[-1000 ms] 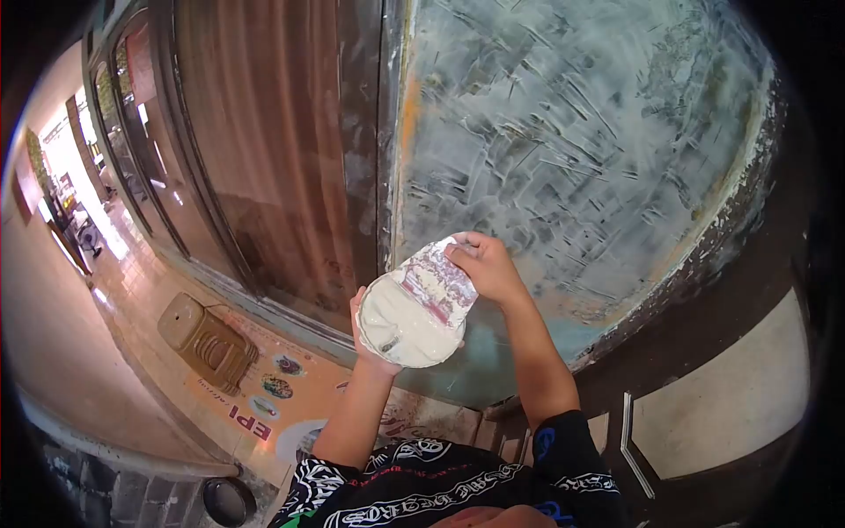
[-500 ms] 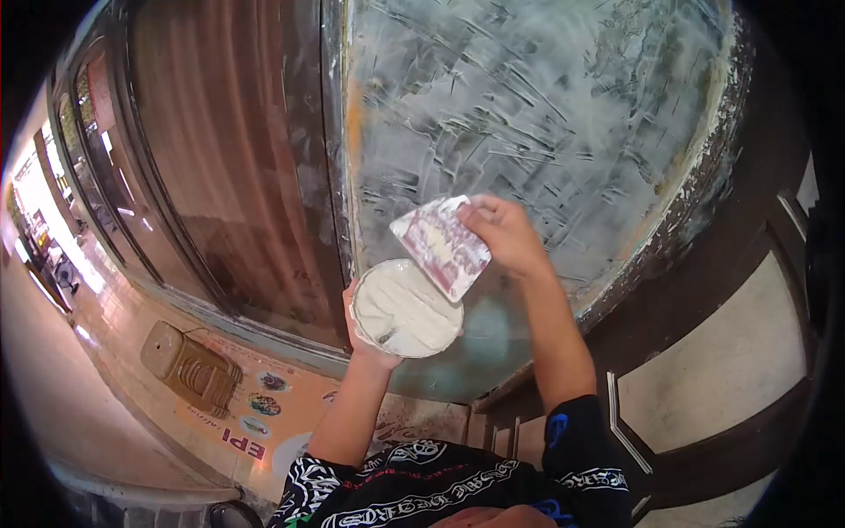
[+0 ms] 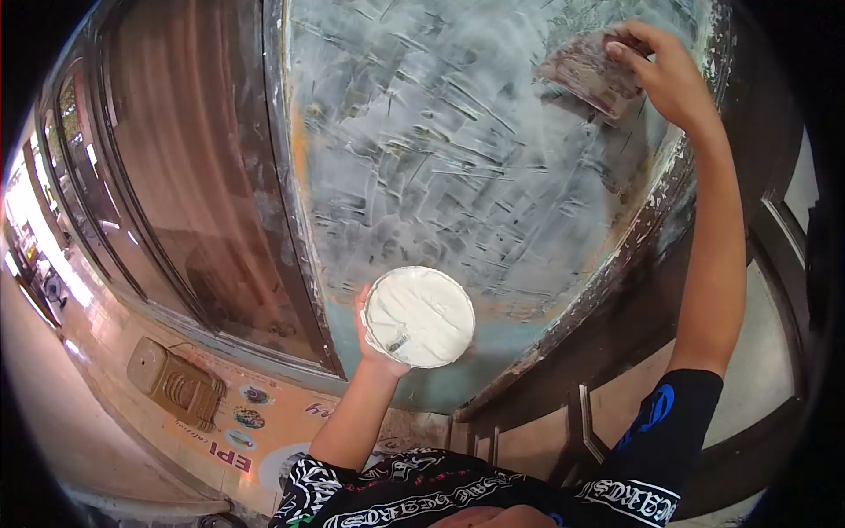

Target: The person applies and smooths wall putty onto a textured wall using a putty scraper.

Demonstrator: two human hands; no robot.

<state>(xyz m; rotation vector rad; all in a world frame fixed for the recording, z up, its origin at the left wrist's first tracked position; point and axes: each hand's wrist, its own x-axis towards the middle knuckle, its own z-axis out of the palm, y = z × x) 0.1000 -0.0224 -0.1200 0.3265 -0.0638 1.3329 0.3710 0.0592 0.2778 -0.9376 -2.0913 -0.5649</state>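
Left hand (image 3: 377, 339) is down near the middle of the view, fingers (image 3: 363, 299) curled round the edge of a round white container of putty (image 3: 419, 317). Only a fingertip or two peeks over the left rim, the rest sit hidden behind it, so it's a closed grip from underneath. The container is full of smooth white paste with a few scrape lines across the top, and it's tilted toward the camera, held just in front of the lower part of the wall panel (image 3: 458, 150).

Right hand (image 3: 673, 79) is stretched way up to the top right, arm nearly straight. Its fingers (image 3: 635, 44) are pinched shut on the upper edge of a flat scraper card (image 3: 591, 75), a pinkish rectangular thing smeared with dried paste. The card looks laid flat against the wall panel, though I can't say for sure it's pressing on the surface.

The panel itself is covered in grey-white streaky strokes going every direction, with a bit of teal showing along the bottom and flaky paint on the right edge. Left of it is a brown window pane (image 3: 185, 194) in a dark frame. Down on the floor there's a tan plastic stool (image 3: 172, 383) lying on its side, next to a printed mat (image 3: 255, 422) with red lettering.
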